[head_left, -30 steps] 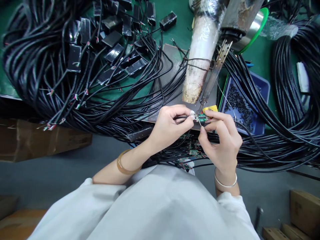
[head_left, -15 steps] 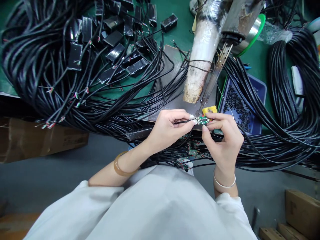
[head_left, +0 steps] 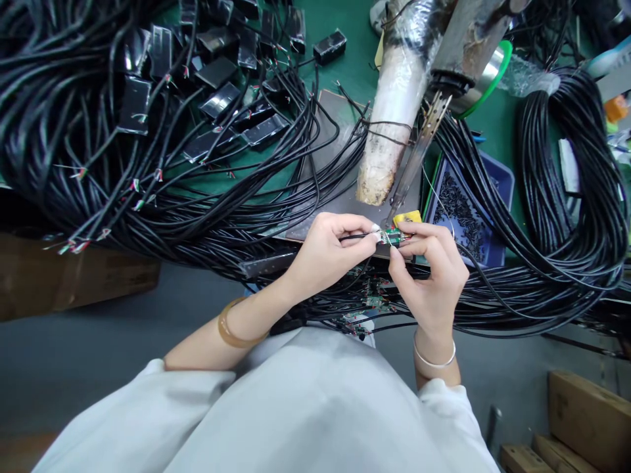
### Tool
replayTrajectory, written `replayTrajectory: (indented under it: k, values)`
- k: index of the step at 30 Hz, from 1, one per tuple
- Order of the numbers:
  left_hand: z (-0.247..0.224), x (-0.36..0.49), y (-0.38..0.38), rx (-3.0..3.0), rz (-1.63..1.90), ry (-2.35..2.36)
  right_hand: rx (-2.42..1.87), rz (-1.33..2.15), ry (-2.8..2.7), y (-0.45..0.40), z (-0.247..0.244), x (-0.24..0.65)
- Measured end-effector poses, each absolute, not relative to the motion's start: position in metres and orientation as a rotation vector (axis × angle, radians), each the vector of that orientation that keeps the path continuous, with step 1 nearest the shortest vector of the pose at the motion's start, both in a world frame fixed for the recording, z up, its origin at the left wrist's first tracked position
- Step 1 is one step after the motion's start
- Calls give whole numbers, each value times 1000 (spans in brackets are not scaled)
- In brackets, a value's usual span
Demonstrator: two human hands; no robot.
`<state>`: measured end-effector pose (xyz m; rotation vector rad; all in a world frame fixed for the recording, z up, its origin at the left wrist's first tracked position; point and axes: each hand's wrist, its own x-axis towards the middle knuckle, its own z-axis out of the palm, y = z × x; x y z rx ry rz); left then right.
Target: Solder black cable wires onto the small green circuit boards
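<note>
Between thumb and fingers, my left hand (head_left: 331,253) pinches the end of a black cable (head_left: 355,236). A small green circuit board (head_left: 393,238) joins that end, and my right hand (head_left: 431,269) grips its other side. A thin solder wire (head_left: 438,200) runs down to the right fingers and over the board. Just above the board is the tip of a soldering iron (head_left: 414,157), mounted pointing down. A yellow piece (head_left: 408,217) lies behind the right fingertips. Whether the tip touches the board I cannot tell.
Black cables with black boxes (head_left: 135,105) cover the left. A white wrapped tube (head_left: 387,125) hangs beside the iron. At right are a blue tray (head_left: 505,172) of small black pieces and a cable coil (head_left: 591,144). More boards (head_left: 377,299) hang at the near edge.
The whole view has shifted slightly, so most things appear a little further left. Both hands keep their hold on the cable and board, close under the iron tip.
</note>
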<state>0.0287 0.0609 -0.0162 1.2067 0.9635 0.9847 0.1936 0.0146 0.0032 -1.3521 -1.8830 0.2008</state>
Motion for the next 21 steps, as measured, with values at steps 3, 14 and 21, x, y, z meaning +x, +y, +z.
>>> replayTrajectory:
  k: [3,14,21]
  values:
    - [-14,31,61,1197,996,986,-1352,181,-1881,17,3,193]
    - [-9,29,61,1246,959,1017,-1354,93,-1927,13,3,189]
    - [-11,24,61,1373,995,962,-1348,195,-1865,13,3,193]
